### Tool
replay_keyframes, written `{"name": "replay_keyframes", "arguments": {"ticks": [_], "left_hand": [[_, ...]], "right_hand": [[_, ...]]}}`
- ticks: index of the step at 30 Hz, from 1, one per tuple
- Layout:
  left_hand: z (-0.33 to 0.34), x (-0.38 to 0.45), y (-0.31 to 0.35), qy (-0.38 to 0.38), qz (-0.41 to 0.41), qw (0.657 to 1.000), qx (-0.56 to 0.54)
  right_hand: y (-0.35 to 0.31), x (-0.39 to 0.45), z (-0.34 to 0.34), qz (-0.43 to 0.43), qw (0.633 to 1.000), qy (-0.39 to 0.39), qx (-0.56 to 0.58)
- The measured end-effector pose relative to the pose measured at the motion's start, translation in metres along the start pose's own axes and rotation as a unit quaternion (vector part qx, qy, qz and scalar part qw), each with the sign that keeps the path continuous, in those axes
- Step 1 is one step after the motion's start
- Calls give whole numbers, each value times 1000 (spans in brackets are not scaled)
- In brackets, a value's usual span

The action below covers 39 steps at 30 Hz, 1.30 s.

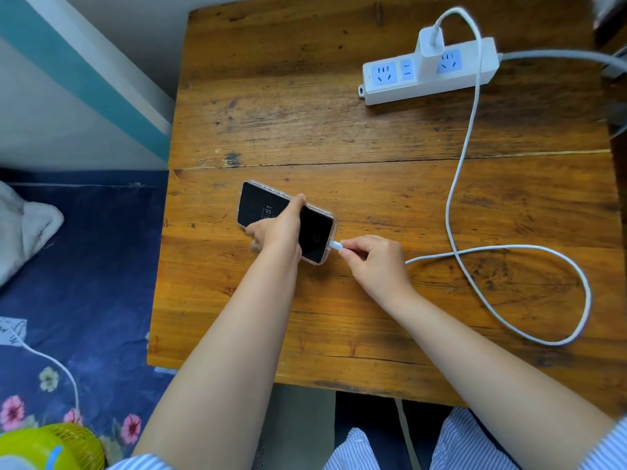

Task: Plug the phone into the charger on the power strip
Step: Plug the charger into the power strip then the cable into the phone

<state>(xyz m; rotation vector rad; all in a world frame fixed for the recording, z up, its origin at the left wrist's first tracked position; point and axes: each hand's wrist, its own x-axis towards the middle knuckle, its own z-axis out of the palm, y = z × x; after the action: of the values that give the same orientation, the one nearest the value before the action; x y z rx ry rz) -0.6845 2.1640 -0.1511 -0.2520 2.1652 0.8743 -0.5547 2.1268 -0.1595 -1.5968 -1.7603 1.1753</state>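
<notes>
On the near half of the wooden table (373, 137), the phone (317, 234) lies flat, screen up and lit, in a clear case, its bottom end turned toward the person's right. The left hand (278, 228) is clamped across its middle, fingers over the far edge and thumb at the near one, pinning it to the wood. The right hand (376, 262) pinches the white plug (336, 245) between thumb and fingertips, right at the phone's port; whether it is fully seated cannot be told. The likeliest slip from here, I judge, is a plug that goes in slightly askew and stops short, or the phone skidding left if the holding hand eases while the other pushes. The white cable (456, 184) runs from the plug in a wide crossed loop on the right side of the table, then up to the charger (430, 45) standing in the power strip (475, 67) at the far right; a tug on that loop could drag the plug back out. Nothing stands between the hands and the phone. A blue floral cloth (84, 266) and a green fan (51, 447) lie off the table's left, well apart.
</notes>
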Motion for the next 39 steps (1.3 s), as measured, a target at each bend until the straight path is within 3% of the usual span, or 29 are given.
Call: {"name": "replay_keyframes", "arguments": {"ticks": [7, 14, 23, 26, 39], "left_hand": [[0, -2, -1, -5, 7, 1000, 4], [1, -1, -8, 10, 30, 998, 53], [19, -1, -2, 50, 16, 995, 87], [19, 3, -3, 32, 26, 993, 111], [-9, 16, -11, -43, 263, 926, 267]], "right_hand": [[-5, -1, 6, 0, 1000, 29, -2], [1, -2, 7, 0, 1000, 4, -8], [14, 31, 0, -24, 983, -124, -135], [14, 39, -4, -25, 976, -144, -164], [8, 79, -11, -65, 978, -20, -199]]}}
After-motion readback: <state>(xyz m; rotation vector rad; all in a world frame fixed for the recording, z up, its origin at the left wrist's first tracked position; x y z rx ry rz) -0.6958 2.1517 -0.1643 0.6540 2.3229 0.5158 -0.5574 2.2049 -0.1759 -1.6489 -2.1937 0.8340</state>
